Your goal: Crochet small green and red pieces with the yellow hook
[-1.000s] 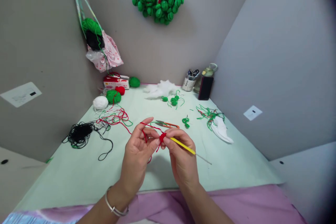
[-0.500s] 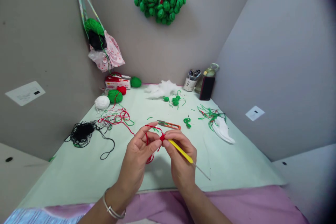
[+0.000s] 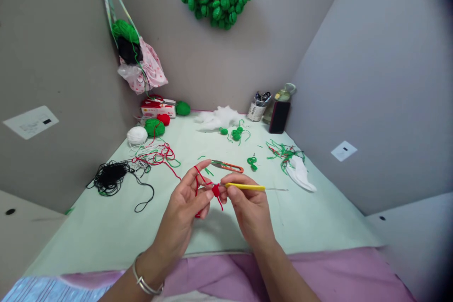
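My left hand [image 3: 189,198] pinches a small red crochet piece [image 3: 216,191] between thumb and fingers, with red yarn [image 3: 197,184] looped over its raised index finger. A short red tail hangs below the piece. In my right hand [image 3: 249,203] is a crochet hook [image 3: 246,186] with a yellow handle, gripped between thumb and fingers. It lies nearly level, its working end at the red piece and its other metal end pointing right. Just beyond my hands lie orange-handled thread snips [image 3: 228,166].
On the left are black yarn [image 3: 112,177], a white ball [image 3: 137,136] and a green ball [image 3: 155,127]. White stuffing [image 3: 221,118] and green crochet pieces [image 3: 236,133] lie toward the back. Yarn scraps [image 3: 283,153], a phone [image 3: 279,117] and a pen cup [image 3: 256,108] stand or lie right.
The hook has swung from slanting down-right to nearly level, and its tip now meets the red piece. My right hand has shifted slightly right. The red piece has turned, its tail now hanging down.
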Available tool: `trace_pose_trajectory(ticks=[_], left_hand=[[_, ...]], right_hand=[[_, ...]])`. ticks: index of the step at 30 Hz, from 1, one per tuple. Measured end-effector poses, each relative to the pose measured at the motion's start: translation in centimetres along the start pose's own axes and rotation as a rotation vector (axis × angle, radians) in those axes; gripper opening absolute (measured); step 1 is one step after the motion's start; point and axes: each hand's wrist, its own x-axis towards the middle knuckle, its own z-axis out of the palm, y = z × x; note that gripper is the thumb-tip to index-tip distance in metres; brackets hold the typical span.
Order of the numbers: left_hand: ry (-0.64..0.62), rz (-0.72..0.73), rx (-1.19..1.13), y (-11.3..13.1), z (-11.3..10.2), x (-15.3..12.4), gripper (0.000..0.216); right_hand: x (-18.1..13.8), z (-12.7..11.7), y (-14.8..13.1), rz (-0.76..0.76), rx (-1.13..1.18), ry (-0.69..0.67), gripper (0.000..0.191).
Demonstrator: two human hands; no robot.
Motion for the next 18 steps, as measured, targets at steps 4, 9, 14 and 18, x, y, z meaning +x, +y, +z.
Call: trace_pose_trajectory(ticks=[4,9,14,18], left_hand=[[-0.027,-0.021,0.005,-0.06,0.01,-0.02,0.061],[-0.05,-0.066,-0.009,0.25,-0.08,0.05,0.069],[-0.082,-0.077,-0.013,0.3,-0.26,0.19,0.075],[-0.109,-0.076,0.049,0.03,-0.2,0.24,0.079]], right_hand=[[-0.11,-0.19,-0.2,-0.151,-0.157,-0.036,0.01],[-0.24,-0.54,0.01,-0.183,-0.143,-0.094,0.01],[-0.27,-0.71,0.15,-0.156,-0.058,-0.088,0.012],[-0.32,-0.54,0.11,-0.122,-0.065,-0.091,0.011]])
